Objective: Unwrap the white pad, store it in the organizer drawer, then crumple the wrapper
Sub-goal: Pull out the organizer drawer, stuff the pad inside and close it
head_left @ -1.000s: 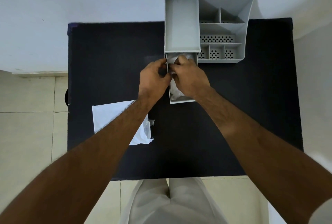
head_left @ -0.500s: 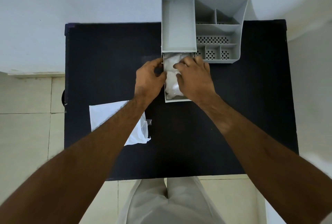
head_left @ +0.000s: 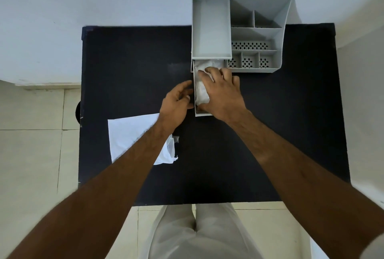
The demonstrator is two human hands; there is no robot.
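Note:
The grey organizer point(head_left: 209, 28) stands at the back of the black table point(head_left: 128, 67), with its drawer point(head_left: 202, 114) pulled out toward me. The white pad point(head_left: 201, 90) lies inside the drawer. My right hand point(head_left: 223, 92) rests flat on the pad, fingers spread, covering most of the drawer. Just left of the drawer hovers my left hand point(head_left: 176, 104), fingers loosely curled and apart, holding nothing. The white wrapper point(head_left: 128, 134) lies flat on the table at the left, partly under my left forearm.
The organizer's right half has several small open compartments point(head_left: 249, 46) with perforated floors. A white wall runs behind the table. Tiled floor shows at the left, and my legs are at the table's near edge.
My left hand has drawn back from the drawer to its left side. My right hand has flattened over the pad and slid slightly further into the drawer.

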